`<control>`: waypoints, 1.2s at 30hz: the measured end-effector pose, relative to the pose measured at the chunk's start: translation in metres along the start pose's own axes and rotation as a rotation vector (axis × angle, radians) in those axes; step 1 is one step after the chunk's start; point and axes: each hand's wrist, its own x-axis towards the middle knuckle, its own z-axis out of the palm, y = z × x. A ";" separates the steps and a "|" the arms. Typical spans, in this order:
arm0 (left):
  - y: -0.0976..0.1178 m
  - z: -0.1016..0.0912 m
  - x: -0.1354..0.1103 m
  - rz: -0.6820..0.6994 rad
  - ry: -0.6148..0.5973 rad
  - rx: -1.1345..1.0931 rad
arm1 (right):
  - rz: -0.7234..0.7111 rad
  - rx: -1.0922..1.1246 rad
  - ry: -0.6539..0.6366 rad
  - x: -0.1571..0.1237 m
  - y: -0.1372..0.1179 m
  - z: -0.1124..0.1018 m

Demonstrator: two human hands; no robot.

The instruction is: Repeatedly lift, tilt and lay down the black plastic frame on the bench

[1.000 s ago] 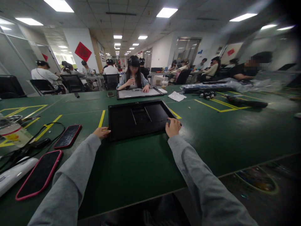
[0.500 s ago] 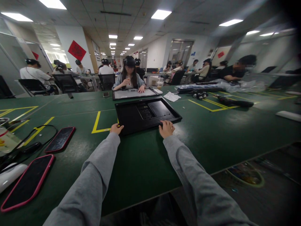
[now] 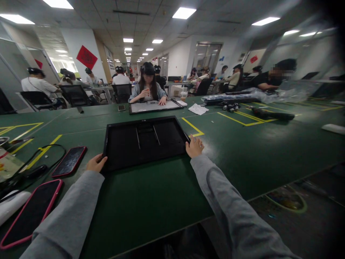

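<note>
- Fingers of my left hand (image 3: pixel 96 163) grasp the near left corner of a black panel (image 3: pixel 147 145), the thumb lying over its rim.
- Fingers of my right hand (image 3: pixel 194 146) are bent against the panel's right edge, touching it; from here I cannot tell whether they really grip.
- Between my hands the panel sits over the green worktop (image 3: pixel 151 201), hollow side up, two thin metal rails (image 3: pixel 156 135) in its middle. I cannot tell whether its near edge is lifted.
- Just beyond its right side I see a corner of yellow tape (image 3: pixel 198 133) on the worktop.
- On my left are two phones with pink-red rims, a farther phone (image 3: pixel 69 161) and a nearer phone (image 3: pixel 32 214), with a white object (image 3: pixel 12 205) beside the nearer one.
- Across from me, a co-worker (image 3: pixel 147 90) sits behind a grey panel (image 3: pixel 155 107), one hand flat on it.
- Right of that I see a crumpled paper (image 3: pixel 198 109), then clear plastic wrap (image 3: pixel 231 96) and a black tool (image 3: pixel 273 114).
</note>
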 end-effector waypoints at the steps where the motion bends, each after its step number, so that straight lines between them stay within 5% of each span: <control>1: -0.006 -0.005 -0.004 -0.018 0.032 0.002 | -0.018 0.015 -0.045 0.000 -0.002 0.003; 13: -0.030 -0.008 0.007 -0.011 0.049 0.199 | -0.129 0.228 -0.144 0.011 0.007 0.017; 36: -0.017 -0.010 -0.002 0.060 0.061 0.394 | -0.094 0.250 -0.203 0.011 0.005 0.010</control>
